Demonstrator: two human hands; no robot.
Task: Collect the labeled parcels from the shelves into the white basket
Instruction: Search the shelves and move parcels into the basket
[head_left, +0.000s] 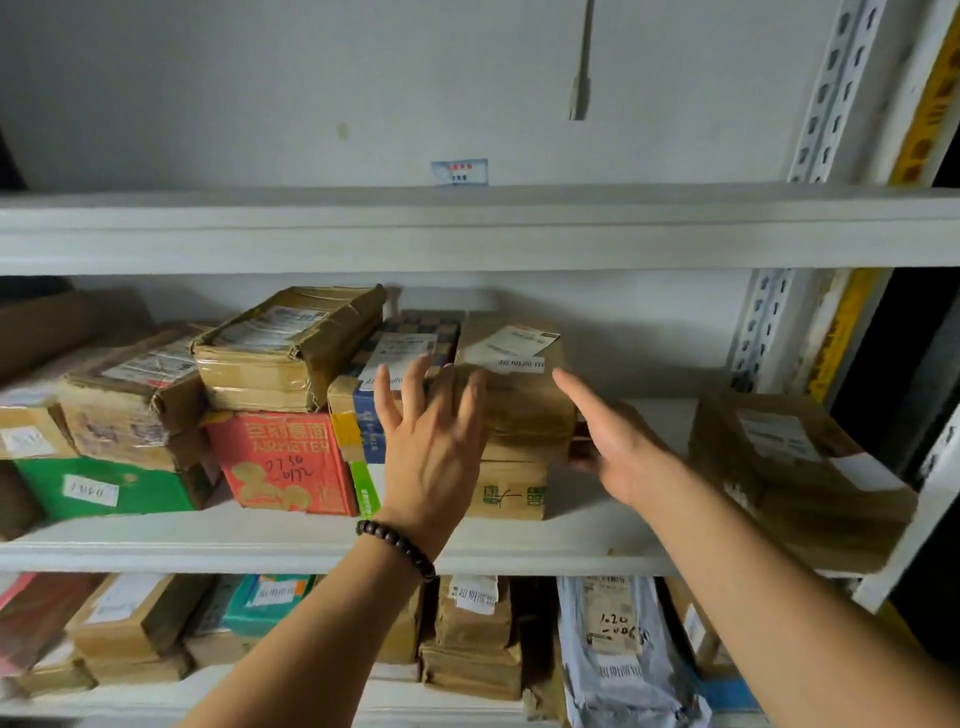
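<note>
A brown taped parcel (519, 384) with a white label on top sits on a stack in the middle shelf (291, 545). My left hand (434, 441) is spread flat against its front left side, fingers apart. To the parcel's right, my right hand (618, 447) is open with the palm facing the box, fingertips near its lower right corner. Neither hand has closed on it. Under it lies another brown box (511, 491) with green print. The white basket is not in view.
More labeled parcels crowd the shelf: a red box (283, 462), a green box (104, 491), taped brown boxes (291, 353) at left, one brown parcel (795, 467) at far right. The lower shelf holds several boxes and a grey mailer bag (618, 644). A white shelf board (467, 228) runs overhead.
</note>
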